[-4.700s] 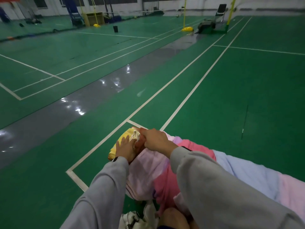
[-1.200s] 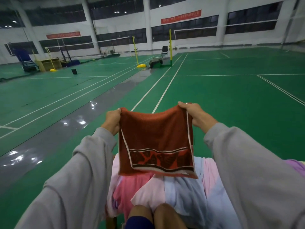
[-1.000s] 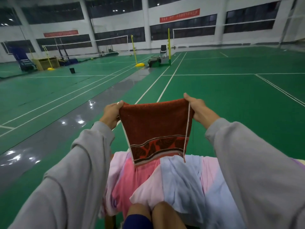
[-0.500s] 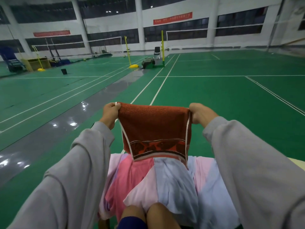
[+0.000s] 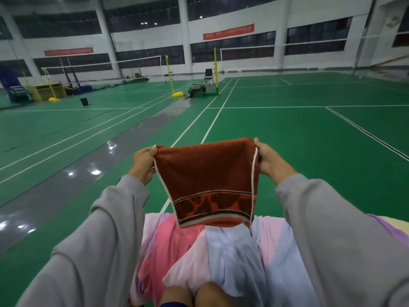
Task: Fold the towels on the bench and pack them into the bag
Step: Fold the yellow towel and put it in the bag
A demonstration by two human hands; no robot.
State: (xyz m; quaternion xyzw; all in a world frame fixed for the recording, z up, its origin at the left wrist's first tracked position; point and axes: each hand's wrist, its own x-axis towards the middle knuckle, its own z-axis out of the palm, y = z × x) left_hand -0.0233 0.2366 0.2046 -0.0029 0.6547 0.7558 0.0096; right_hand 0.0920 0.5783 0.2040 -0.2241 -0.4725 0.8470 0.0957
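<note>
**Head view: towel held up, mid-fold.** Your L hand (image 5: 142, 163) & R hand (image 5: 269, 161) each hold one top corner of the rust-red towel (image 5: 208, 176), raised in the air in front of you. On both hands, thumb & fingers (image 5: 151, 151) are pinched together on the cloth, w/ nothing else held.

The towel hangs straight down from your fingers, patterned border band at the bottom, white trim down each side. A 2nd layer shows behind at lower R, so it looks doubled over the top edge (judgement; the back layer is mostly hidden). The lower hem sits just above, poss. touching, the pile of pink & pale-blue towels (image 5: 232, 251) draped over your lap; cannot tell which. Bag not in view.

**Key relation:** the top edge runs L–R btw. your hands, approx. level, R corner slightly higher. The hanging panel is near square, and neither hand is nearer.

**Next move (est.):** carry one corner across to meet the other, so the side trims meet.

**Risk:** the back layer hangs lower at R, so even the hems first, or the fold closes crooked.
</note>
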